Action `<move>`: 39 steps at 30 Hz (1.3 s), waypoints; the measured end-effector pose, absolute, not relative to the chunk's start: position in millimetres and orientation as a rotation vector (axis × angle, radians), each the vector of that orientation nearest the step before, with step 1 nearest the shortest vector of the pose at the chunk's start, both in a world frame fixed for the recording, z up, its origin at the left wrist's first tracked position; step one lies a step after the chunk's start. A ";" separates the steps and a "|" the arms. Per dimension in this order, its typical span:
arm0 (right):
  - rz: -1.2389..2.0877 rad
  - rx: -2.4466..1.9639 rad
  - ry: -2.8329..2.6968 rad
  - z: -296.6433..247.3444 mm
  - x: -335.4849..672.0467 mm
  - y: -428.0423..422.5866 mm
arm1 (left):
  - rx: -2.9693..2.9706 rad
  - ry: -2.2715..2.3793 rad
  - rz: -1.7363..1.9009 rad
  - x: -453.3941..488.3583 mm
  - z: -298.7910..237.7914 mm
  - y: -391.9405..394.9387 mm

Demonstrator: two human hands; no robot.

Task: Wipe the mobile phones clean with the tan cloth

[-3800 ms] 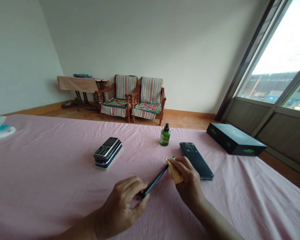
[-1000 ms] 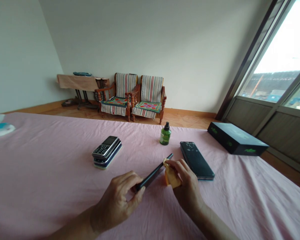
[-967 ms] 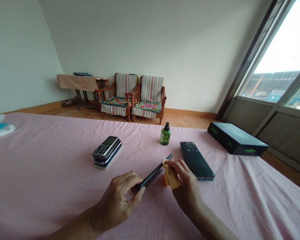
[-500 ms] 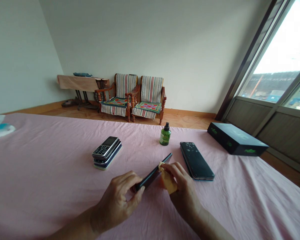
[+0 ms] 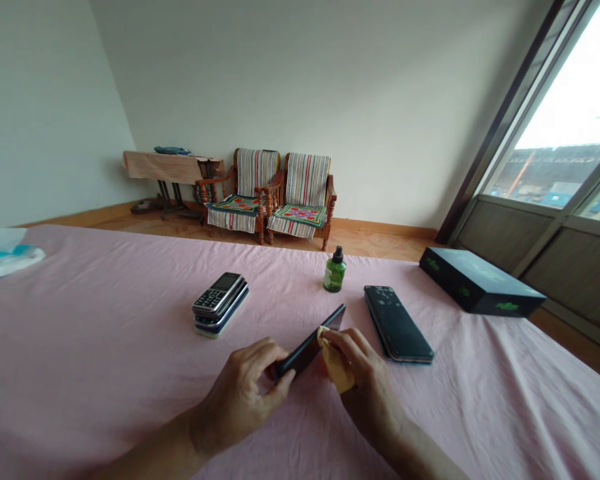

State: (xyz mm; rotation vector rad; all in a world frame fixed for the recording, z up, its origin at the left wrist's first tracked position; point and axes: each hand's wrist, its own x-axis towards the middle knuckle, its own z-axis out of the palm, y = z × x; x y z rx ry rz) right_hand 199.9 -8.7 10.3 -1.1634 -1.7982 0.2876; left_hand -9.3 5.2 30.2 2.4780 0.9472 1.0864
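1. I see the crumpled yellow cloth [image 5: 339, 375] has slid down along the slim black phone [image 5: 304, 355]!
2. Left grip [image 5: 245, 391] pinches its near end; right grip [image 5: 371, 381] clutches cloth farther along.
3. Phone slants away rightward between them.

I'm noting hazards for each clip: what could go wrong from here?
The left hand pinches the phone only at its near end, so it might slip or twist if the cloth in the right hand pushes hard.

The bottle stands upright beyond the phone's far end; a forward swing could tip it.

A leftward bump might topple the phone stack.
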 end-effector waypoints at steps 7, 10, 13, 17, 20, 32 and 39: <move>0.219 -1.210 -1.735 6.7 215.1 -0.5 | 2.520 1.040 0.975 -6.5 24.0 3.4; 0.222 -1.218 -1.741 4.4 215.8 -0.5 | 2.525 1.073 0.920 -5.8 21.7 3.8; 0.232 -1.219 -1.754 1.6 213.1 -1.6 | 2.503 1.121 0.874 -5.9 19.6 4.1; 0.230 -1.236 -1.782 -3.0 212.5 -1.4 | 2.462 1.161 0.843 -5.5 17.9 4.2; 0.266 -1.251 -1.789 -5.8 213.9 -1.1 | 2.446 1.156 0.868 -4.7 18.5 4.0; 0.304 -1.292 -1.764 -7.9 219.5 -0.9 | 2.336 1.123 0.712 -6.3 20.3 6.1; 0.092 -1.299 -1.574 1.6 221.4 -5.5 | 2.553 1.006 0.637 -8.3 19.7 2.9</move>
